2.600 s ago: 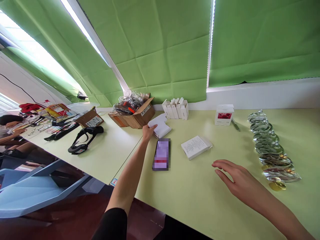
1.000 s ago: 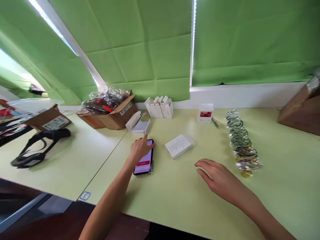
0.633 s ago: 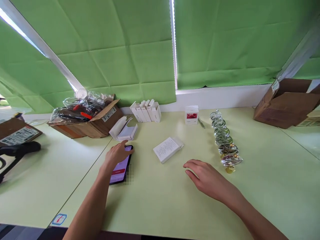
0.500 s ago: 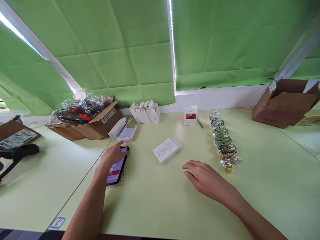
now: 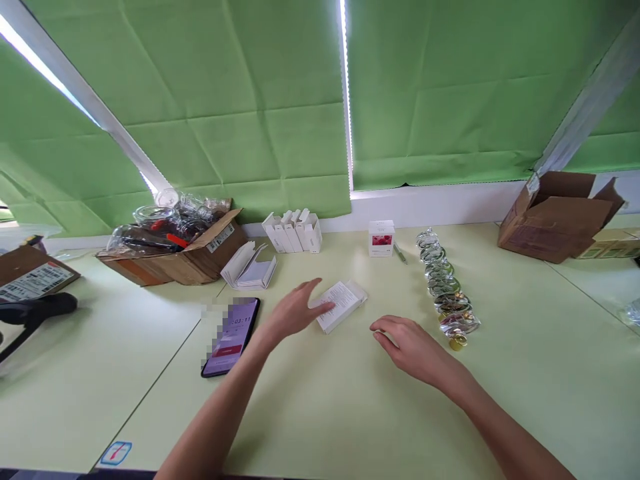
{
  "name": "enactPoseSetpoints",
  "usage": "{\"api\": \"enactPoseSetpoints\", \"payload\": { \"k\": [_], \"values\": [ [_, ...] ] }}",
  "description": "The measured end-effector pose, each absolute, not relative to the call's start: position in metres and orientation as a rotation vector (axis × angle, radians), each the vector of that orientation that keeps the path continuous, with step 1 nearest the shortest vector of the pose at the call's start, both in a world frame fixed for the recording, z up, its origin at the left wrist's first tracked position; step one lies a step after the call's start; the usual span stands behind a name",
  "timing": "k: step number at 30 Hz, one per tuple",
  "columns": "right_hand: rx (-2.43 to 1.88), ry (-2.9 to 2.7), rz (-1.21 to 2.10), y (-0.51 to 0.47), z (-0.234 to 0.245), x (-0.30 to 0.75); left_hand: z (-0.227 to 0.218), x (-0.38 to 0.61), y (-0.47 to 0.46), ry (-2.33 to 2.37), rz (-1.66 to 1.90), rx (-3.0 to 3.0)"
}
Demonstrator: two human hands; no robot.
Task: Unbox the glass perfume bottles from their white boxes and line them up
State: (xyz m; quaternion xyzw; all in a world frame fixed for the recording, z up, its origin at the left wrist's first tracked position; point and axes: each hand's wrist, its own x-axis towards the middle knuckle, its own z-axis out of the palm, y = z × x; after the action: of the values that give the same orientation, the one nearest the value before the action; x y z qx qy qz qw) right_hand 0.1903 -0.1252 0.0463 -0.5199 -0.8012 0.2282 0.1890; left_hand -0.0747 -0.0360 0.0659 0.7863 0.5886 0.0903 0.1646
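Observation:
My left hand (image 5: pixel 299 308) reaches over the left end of a small white printed box (image 5: pixel 343 303), thumb and fingers apart. The box lies flat on the table, with a clear flap or sleeve at its right end; whether my hand touches it I cannot tell. To the right of the box, my right hand (image 5: pixel 403 345) hovers low with loosely bent, parted fingers and nothing in it. A phone (image 5: pixel 237 337) with a lit screen lies left of my left forearm. Beyond my right hand, a row of shiny foil-like packets (image 5: pixel 443 283) runs away from me, a gold disc (image 5: pixel 457 343) at its near end.
At the back stand several narrow white boxes (image 5: pixel 293 233), a white box with a red picture (image 5: pixel 381 239) and a pen (image 5: pixel 401 253). An opened white carton (image 5: pixel 250 268) lies behind the phone. Cardboard boxes (image 5: pixel 193 263) fill the left; another cardboard box (image 5: pixel 547 223) stands right.
My left hand has left the phone and moved right to the white printed box. My right hand has barely moved. The view has shifted slightly.

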Motion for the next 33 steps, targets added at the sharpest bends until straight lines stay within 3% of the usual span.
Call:
{"api": "enactPoseSetpoints", "payload": {
  "k": [6,18,25,33],
  "values": [
    [-1.541,-2.13,0.496,-0.105,0.046,0.2,0.057,-0.059,-0.049,1.607,0.217,2.239],
    [-1.517,-1.997,0.457,-0.106,0.039,0.193,0.039,-0.077,-0.046,1.322,0.588,2.432],
    [-1.45,-2.023,0.491,-0.108,0.032,0.187,0.009,-0.064,-0.028,1.431,1.051,2.076],
    [-1.438,-2.018,0.651,-0.107,0.013,0.183,-0.011,-0.046,-0.026,1.22,1.133,1.742]
  ]
}}
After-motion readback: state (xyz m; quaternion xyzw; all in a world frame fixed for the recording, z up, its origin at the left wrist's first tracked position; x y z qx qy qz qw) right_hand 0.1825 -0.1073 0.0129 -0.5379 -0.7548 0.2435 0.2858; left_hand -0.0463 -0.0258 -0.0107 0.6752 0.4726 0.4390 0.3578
